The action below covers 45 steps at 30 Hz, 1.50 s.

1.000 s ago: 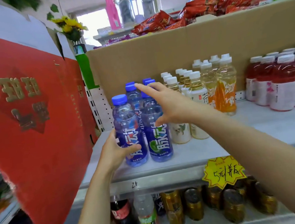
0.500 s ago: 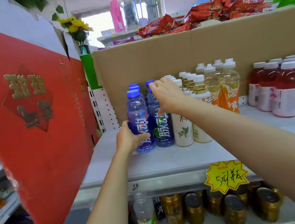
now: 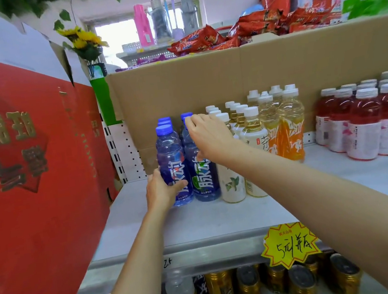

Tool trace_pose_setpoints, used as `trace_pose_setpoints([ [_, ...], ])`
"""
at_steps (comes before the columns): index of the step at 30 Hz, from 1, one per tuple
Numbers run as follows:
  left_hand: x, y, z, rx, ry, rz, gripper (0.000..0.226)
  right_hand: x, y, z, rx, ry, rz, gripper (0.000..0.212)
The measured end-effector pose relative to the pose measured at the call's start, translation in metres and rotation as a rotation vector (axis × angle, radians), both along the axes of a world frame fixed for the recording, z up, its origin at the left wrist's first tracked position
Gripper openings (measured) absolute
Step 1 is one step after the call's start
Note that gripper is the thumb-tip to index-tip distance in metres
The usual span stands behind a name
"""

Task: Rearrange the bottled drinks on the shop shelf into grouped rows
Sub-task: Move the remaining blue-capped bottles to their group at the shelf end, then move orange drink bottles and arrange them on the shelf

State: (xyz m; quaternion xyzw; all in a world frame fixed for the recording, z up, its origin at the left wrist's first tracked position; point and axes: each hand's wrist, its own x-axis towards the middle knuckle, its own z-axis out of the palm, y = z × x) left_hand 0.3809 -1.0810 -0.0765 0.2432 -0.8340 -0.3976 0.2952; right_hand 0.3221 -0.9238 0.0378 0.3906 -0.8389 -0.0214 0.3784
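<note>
On the grey shelf, against a cardboard box, blue-capped bottles stand in two rows at the left; the right hand curls loosely over the right row's front bottle; the left hand clasps the left one's base.

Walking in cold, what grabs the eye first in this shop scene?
Two bare arms reach to the blue-capped bottles at the shelf's left end: the left hand wraps the front bottle's base, the right hand rests on the neighbouring bottle. A big red sign fills the left side, and red drinks stand at the right.
</note>
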Motion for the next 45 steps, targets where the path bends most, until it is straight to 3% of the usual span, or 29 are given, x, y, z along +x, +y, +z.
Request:
trace_pose_setpoints([
  [5, 0.013, 0.011, 0.009, -0.06, -0.043, 0.025, 0.069, 0.007, 0.007, -0.011, 0.005, 0.109, 0.006, 0.073],
  [9, 0.036, 0.031, 0.013, -0.193, 0.005, 0.134, 0.092, 0.02, 0.039, -0.033, -0.205, 0.184, 0.242, 0.061],
  [13, 0.06, 0.06, 0.004, -0.441, 0.123, 0.095, 0.065, 0.031, 0.076, -0.063, -0.362, 0.146, 0.29, 0.039],
  [18, 0.078, 0.101, -0.015, -0.654, 0.054, -0.046, 0.044, 0.039, 0.118, -0.098, -0.502, 0.029, 0.216, 0.033],
  [27, 0.077, 0.188, -0.016, -0.899, 0.081, -0.168, 0.045, 0.043, 0.24, -0.141, -0.561, -0.06, 0.061, 0.03],
  [34, 0.053, 0.319, -0.011, -0.929, 0.115, -0.359, 0.042, 0.05, 0.37, -0.159, -0.56, -0.121, -0.063, 0.038],
  [45, -0.005, 0.548, -0.031, -0.867, 0.158, -0.648, 0.044, 0.049, 0.603, -0.176, -0.556, -0.034, -0.293, 0.028],
])
